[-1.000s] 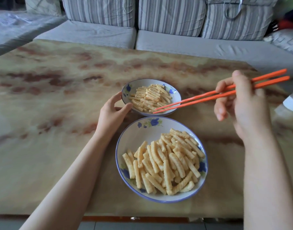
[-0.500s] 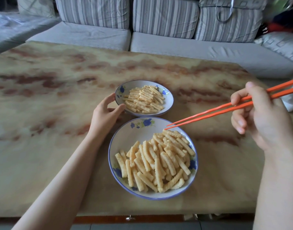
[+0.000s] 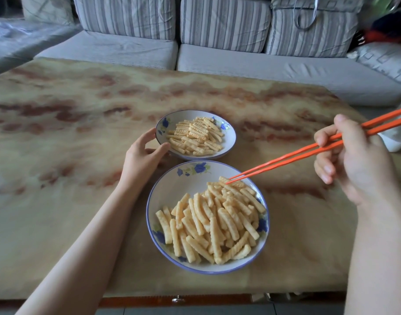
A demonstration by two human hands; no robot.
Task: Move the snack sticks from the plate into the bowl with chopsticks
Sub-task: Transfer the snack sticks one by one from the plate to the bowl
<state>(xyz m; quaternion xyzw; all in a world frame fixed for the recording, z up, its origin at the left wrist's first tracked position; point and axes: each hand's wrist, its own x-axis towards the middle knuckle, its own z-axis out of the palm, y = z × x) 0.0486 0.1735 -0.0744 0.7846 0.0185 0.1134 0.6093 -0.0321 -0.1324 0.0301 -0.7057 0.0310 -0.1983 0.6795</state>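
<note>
A wide blue-rimmed plate (image 3: 172,187) lies near me on the table, heaped with pale ridged snack sticks (image 3: 217,223). Just behind it is a smaller flowered bowl (image 3: 231,137) with a layer of snack sticks (image 3: 195,137) inside. My left hand (image 3: 140,158) grips the bowl's left rim between thumb and fingers. My right hand (image 3: 354,164) holds orange chopsticks (image 3: 286,156) at their upper part. Their tips are close together and touch a stick at the far edge of the plate's pile. Nothing is lifted between them.
The marbled tan table (image 3: 70,178) stretches left and back. A grey striped sofa (image 3: 217,60) runs behind it. A white object (image 3: 397,139) sits at the table's right edge behind my right hand. The table's front edge (image 3: 195,294) is close below the plate.
My right hand drew the chopsticks back from over the bowl and lowered their tips onto the plate's pile. My left hand stayed on the bowl's rim.
</note>
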